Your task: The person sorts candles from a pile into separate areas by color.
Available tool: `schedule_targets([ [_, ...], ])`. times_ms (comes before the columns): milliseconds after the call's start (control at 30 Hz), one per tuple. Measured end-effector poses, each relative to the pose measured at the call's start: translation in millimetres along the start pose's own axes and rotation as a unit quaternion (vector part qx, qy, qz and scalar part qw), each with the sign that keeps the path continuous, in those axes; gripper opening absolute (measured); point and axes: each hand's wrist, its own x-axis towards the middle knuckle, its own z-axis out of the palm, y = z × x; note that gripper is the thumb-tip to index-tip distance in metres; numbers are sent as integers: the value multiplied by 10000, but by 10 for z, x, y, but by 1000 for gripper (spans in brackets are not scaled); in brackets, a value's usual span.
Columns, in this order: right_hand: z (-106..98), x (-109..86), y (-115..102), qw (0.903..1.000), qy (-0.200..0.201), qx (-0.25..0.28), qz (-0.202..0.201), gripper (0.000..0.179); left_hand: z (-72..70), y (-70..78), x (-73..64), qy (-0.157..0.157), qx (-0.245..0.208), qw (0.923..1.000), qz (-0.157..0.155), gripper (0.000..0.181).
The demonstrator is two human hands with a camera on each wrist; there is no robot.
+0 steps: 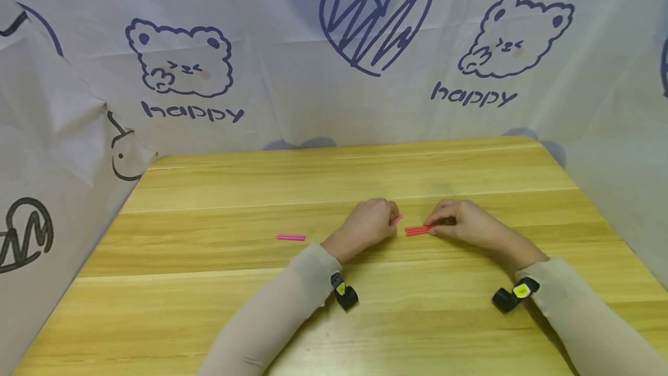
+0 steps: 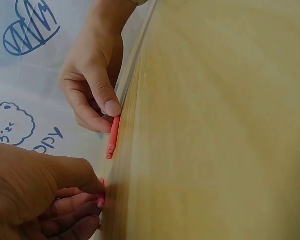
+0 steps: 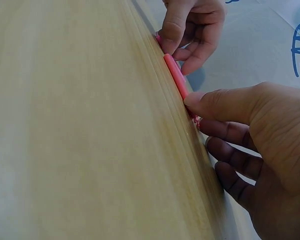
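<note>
My left hand pinches a short pink stick just above the table, near its middle. A hand's width to the right, the thumb and fingers of my right hand grip one end of a small bundle of red sticks lying side by side. Their free ends point toward my left hand, apart from the pink stick. In the right wrist view the red sticks lie along the tabletop under my thumb. My left fingers partly hide the pink stick in the left wrist view.
More pink sticks lie together on the wooden table, left of my left wrist. A white cloth with drawn bears and a heart hangs behind the far edge. Each wrist wears a black strap device.
</note>
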Motion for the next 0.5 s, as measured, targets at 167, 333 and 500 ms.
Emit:
schedule_targets([
  [167,0,1,-6,10000,18,6,-15,14,-16,-17,3,-112,-69,9999,85,25],
  [333,-5,-3,-10,10000,40,-16,-52,14,-23,-11,2,-261,0,9993,277,29],
  [500,0,-5,5,10000,50,-3,-74,13,-21,-4,6,-316,27,9990,301,27],
])
